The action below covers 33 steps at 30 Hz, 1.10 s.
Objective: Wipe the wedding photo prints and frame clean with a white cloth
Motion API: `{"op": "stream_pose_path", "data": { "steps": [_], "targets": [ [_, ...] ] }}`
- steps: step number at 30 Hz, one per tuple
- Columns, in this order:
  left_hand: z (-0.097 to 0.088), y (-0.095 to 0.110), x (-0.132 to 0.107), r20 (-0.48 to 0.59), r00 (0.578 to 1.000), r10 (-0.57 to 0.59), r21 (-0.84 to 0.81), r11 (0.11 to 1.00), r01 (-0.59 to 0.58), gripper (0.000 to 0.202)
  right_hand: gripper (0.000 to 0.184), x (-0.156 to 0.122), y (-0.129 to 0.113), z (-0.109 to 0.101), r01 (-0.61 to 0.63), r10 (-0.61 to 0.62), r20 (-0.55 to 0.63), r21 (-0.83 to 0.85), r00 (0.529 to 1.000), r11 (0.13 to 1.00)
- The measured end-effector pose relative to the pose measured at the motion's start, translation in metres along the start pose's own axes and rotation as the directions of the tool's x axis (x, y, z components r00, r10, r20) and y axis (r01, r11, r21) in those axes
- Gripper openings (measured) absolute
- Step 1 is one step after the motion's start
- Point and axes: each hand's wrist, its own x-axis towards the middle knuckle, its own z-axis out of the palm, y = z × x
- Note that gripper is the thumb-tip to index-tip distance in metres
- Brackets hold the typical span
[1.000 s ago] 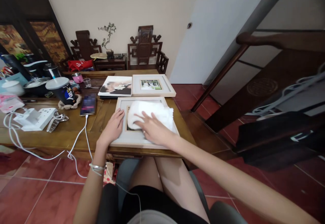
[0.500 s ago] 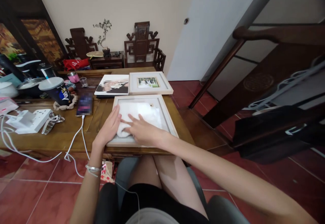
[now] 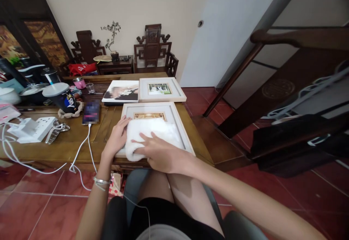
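Wht cloth (image 3: 164, 128) on near frame (image 3: 184, 130), under R hand (image 3: 156, 150) (splayed) | L hand (image 3: 117, 135) open, frame's L edge

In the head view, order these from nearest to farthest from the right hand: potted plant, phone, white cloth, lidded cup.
1. White cloth: directly under the right hand.
2. Phone: left, on the table.
3. Lidded cup: farther left, past the phone.
4. Potted plant: ahead and left, behind the table.

On brown wooden table (image 3: 200, 143): white fluffy cloth (image 3: 147, 125) across pale rectangular wooden frame (image 3: 179, 123), dark rectangular phone (image 3: 91, 112) to the left.
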Motion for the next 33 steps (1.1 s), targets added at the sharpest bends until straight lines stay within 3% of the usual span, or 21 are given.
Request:
{"op": "stream_pose_path", "data": {
  "steps": [5,10,13,16,22,25,28,33],
  "targets": [
    [0.0,-0.001,0.0,0.023,0.999,0.023,0.032,0.999,-0.024,0.048,0.053,-0.011,0.005,0.01,-0.058,0.061,-0.07,0.049,0.996,0.997],
    [0.004,-0.009,0.0,0.008,0.999,0.036,0.073,0.997,-0.037,0.044,0.051,-0.056,0.028,-0.008,-0.193,0.194,0.03,-0.041,0.981,0.98],
    [0.007,-0.012,0.0,-0.004,0.999,0.039,0.093,0.995,-0.038,0.045,0.05,-0.066,0.032,-0.015,-0.235,0.244,0.073,-0.107,0.967,0.966],
    [0.007,-0.012,0.0,-0.003,0.999,0.04,0.103,0.994,-0.039,0.044,0.048,-0.054,0.024,-0.014,-0.193,0.198,0.03,-0.125,0.98,0.973],
    [0.002,-0.006,0.001,0.027,0.999,0.027,0.119,0.992,-0.03,0.045,0.04,0.004,0.005,-0.004,-0.006,0.003,-0.031,-0.1,1.0,0.995],
    [0.0,-0.004,0.002,0.059,0.998,0.016,0.135,0.991,-0.024,0.045,0.045,0.01,0.004,-0.002,0.024,-0.028,-0.047,-0.093,0.998,0.995],
    [0.001,-0.006,0.003,0.051,0.998,0.031,0.148,0.988,-0.039,0.044,0.046,-0.015,0.011,-0.005,-0.039,0.037,-0.033,-0.071,0.999,0.997],
    [0.004,-0.01,0.002,0.05,0.998,0.043,0.158,0.986,-0.05,0.043,0.045,-0.08,0.029,-0.003,-0.262,0.26,-0.031,-0.121,0.965,0.958]
  ]
}}
